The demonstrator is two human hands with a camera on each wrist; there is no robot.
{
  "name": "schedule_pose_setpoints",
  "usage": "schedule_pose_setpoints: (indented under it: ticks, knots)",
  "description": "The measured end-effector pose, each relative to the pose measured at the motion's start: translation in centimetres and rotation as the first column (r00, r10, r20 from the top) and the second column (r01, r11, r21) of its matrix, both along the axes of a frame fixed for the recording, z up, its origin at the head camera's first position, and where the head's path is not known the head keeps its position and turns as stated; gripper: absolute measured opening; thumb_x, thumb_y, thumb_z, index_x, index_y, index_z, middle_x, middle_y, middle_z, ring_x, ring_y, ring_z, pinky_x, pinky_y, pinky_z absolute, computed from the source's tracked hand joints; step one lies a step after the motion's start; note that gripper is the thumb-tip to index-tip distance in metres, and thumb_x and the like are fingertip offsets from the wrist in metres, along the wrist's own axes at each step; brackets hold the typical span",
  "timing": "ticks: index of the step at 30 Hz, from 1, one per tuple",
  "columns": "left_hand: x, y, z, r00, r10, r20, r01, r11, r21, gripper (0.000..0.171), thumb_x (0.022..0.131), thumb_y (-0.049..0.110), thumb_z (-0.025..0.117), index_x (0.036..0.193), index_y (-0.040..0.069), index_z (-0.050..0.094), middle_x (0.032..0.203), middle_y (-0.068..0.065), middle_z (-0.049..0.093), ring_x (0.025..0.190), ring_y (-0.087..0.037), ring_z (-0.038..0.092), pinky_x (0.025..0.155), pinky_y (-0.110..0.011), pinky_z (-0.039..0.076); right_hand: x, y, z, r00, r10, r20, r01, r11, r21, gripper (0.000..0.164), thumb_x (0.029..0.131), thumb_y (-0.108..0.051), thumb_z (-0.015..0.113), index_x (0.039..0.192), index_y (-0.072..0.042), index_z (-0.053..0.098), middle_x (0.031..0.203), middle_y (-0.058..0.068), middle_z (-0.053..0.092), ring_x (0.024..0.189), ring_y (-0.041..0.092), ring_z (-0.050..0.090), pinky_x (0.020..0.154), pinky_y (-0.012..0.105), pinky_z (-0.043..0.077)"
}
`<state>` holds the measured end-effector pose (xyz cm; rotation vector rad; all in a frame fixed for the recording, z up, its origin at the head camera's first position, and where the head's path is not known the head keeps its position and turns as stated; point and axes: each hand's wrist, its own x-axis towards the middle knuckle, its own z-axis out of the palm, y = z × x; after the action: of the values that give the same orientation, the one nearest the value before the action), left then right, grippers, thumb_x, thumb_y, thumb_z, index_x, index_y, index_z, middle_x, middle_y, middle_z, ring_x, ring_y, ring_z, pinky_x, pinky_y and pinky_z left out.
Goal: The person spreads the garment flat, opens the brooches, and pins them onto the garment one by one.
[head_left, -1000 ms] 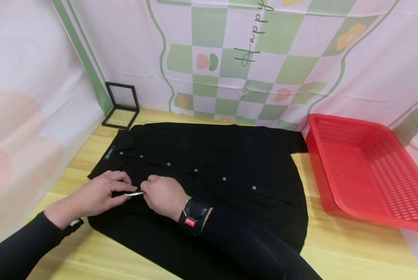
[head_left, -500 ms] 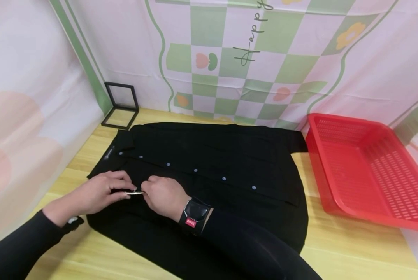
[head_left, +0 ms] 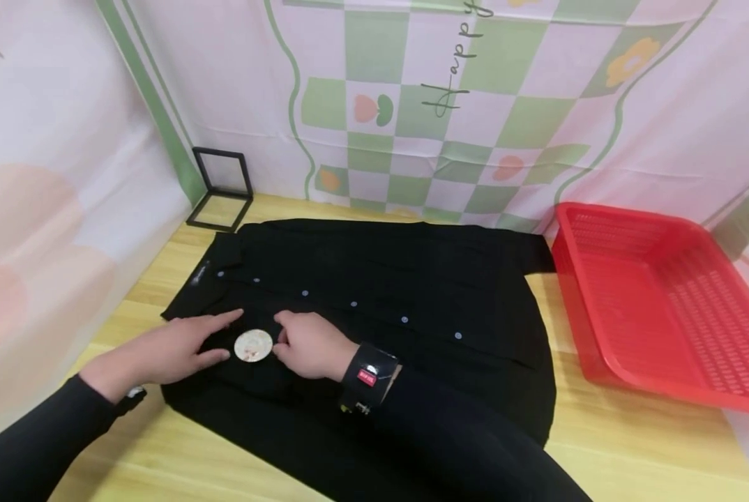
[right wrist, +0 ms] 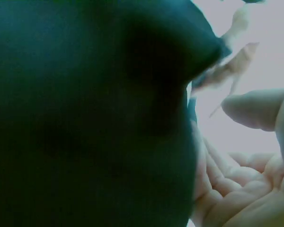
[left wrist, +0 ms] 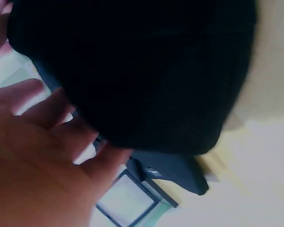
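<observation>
A round pale badge with a small coloured print lies face up on a black button-up shirt, which is spread flat on the table. To its left my left hand hovers low over the cloth, thumb and index finger spread apart. My right hand is at the badge's right edge, its thumb tip right beside the rim and its index finger pointing left. Dark fabric blocks much of both wrist views. In the left one, the fingers reach past it; in the right one, the thumb stands apart from the curled fingers.
At the back left corner stands a black hinged frame. A red plastic basket sits at the right, against the shirt's far sleeve. Patterned curtains rise behind and along the left of the wooden table.
The badge, seen edge-on between both hands' fingers before, now lies flat with its face showing. My left fingers have let go and spread, and my right hand has shifted slightly right.
</observation>
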<state>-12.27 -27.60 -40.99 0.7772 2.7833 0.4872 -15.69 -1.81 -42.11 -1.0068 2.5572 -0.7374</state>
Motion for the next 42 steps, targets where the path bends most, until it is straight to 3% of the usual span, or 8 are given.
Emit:
schedule_pose_setpoints:
  ticks: [8,16,20,24,26,28,32,42]
  knots:
    - [0.3,0.3,-1.2,0.995,0.023,0.100,-0.006,0.986,-0.168,0.084,0.087,0.048,0.074,0.153,0.008,0.040,0.153,-0.027,0.034,0.133,-0.059,0.029,0.098,-0.071,0.032,0.7,6.9,-0.3,0.987,0.026,-0.157,0.013,0.971,0.239,0.051,0.095,-0.037,0.067,0.139,-0.013,0.057,0.133,0.010,0.056,0.116,0.022,0.056,0.097,0.037,0.046]
    - [0.1,-0.5,-2.1,0.988,0.060,0.139,-0.034,0.982,-0.187,0.104,0.075,0.054,0.082,0.157,0.014,0.032,0.161,-0.021,0.018,0.133,-0.067,0.018,0.094,-0.080,0.024,3.3,14.9,-0.6,0.998,0.068,0.006,-0.063,0.886,0.460,0.089,0.088,-0.064,0.064,0.160,-0.030,0.024,0.166,0.008,0.005,0.149,0.032,0.006,0.113,0.059,0.019]
    - [0.5,-0.6,-1.8,0.988,0.063,0.138,-0.029,0.973,-0.230,0.114,0.069,0.059,0.082,0.158,0.014,0.028,0.160,-0.023,0.017,0.134,-0.065,0.016,0.096,-0.080,0.021,5.2,17.3,-0.1,0.984,0.103,-0.145,-0.033,0.905,0.424,0.095,0.082,-0.062,0.072,0.159,-0.024,0.030,0.163,0.016,0.017,0.146,0.038,0.018,0.110,0.058,0.028]
    - [2.8,0.6,-1.2,0.998,0.047,-0.039,-0.056,0.961,-0.271,0.112,0.068,0.063,0.081,0.153,0.005,0.036,0.153,-0.027,0.030,0.132,-0.058,0.029,0.095,-0.075,0.030,9.2,19.4,0.6,0.918,0.255,-0.304,-0.175,0.947,0.268,0.074,0.080,-0.048,0.081,0.142,-0.016,0.055,0.133,0.009,0.055,0.119,0.026,0.053,0.093,0.042,0.048]
    - [4.2,1.6,-1.1,0.984,-0.005,-0.179,-0.039,0.969,-0.244,0.096,0.070,0.057,0.083,0.142,0.002,0.050,0.137,-0.024,0.047,0.119,-0.049,0.047,0.087,-0.066,0.042,11.0,20.4,0.6,0.903,0.312,-0.293,-0.252,0.941,0.226,0.049,0.081,-0.040,0.081,0.122,-0.018,0.066,0.105,-0.005,0.058,0.094,0.011,0.056,0.077,0.029,0.049]
    - [5.3,2.5,-1.2,0.957,-0.081,-0.280,0.019,0.976,-0.216,0.070,0.072,0.046,0.086,0.124,0.005,0.062,0.113,-0.013,0.056,0.098,-0.035,0.056,0.075,-0.051,0.048,12.4,21.3,0.5,0.923,0.315,-0.223,-0.264,0.937,0.230,0.028,0.082,-0.035,0.080,0.104,-0.023,0.067,0.087,-0.014,0.047,0.076,0.003,0.047,0.064,0.022,0.043]
    - [6.0,3.8,-2.2,0.911,-0.190,-0.366,0.124,0.973,-0.197,0.023,0.078,0.021,0.083,0.092,0.015,0.066,0.085,0.005,0.045,0.072,-0.016,0.044,0.059,-0.032,0.035,13.6,22.8,-0.3,0.960,0.230,-0.158,-0.179,0.942,0.284,0.021,0.082,-0.029,0.079,0.085,-0.024,0.059,0.075,-0.017,0.036,0.066,0.001,0.038,0.057,0.019,0.035]
    - [4.2,2.5,-2.3,0.821,-0.212,-0.530,0.258,0.966,0.013,0.004,0.084,0.012,0.055,0.083,0.016,0.056,0.083,0.007,0.048,0.071,-0.014,0.048,0.058,-0.035,0.040,14.0,25.0,-0.1,0.952,0.184,-0.246,-0.143,0.974,0.179,0.021,0.089,-0.025,0.075,0.083,-0.028,0.055,0.073,-0.021,0.034,0.066,-0.002,0.041,0.062,0.018,0.040]
